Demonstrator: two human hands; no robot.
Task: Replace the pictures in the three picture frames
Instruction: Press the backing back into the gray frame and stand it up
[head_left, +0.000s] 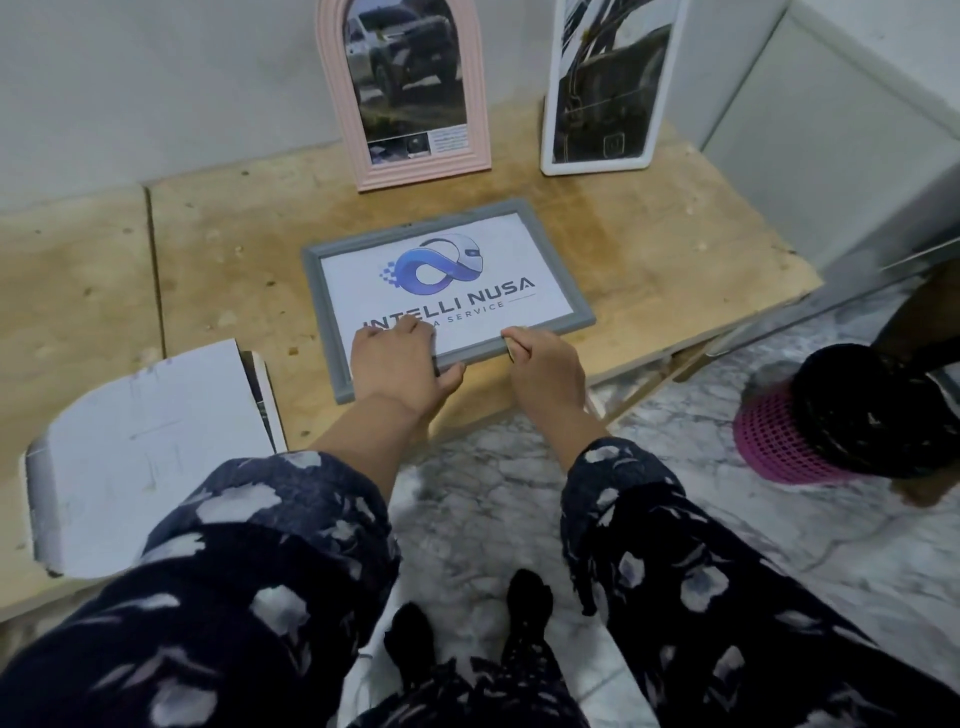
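Note:
A grey picture frame (550, 244) lies flat on the wooden table (208, 270), showing a white logo print with blue lettering. My left hand (397, 364) grips its near edge, fingers on the glass and thumb under the rim. My right hand (545, 371) holds the same edge further right. A pink arched frame (343, 104) with a car photo stands against the wall behind. A white frame (550, 135) with a dark car photo leans beside it on the right.
A white arch-shaped backing board (145, 457) lies on the table's near left over some dark prints. A pink mesh basket (779, 447) with dark contents sits on the marble floor at right. A white cabinet (831, 130) stands at the back right.

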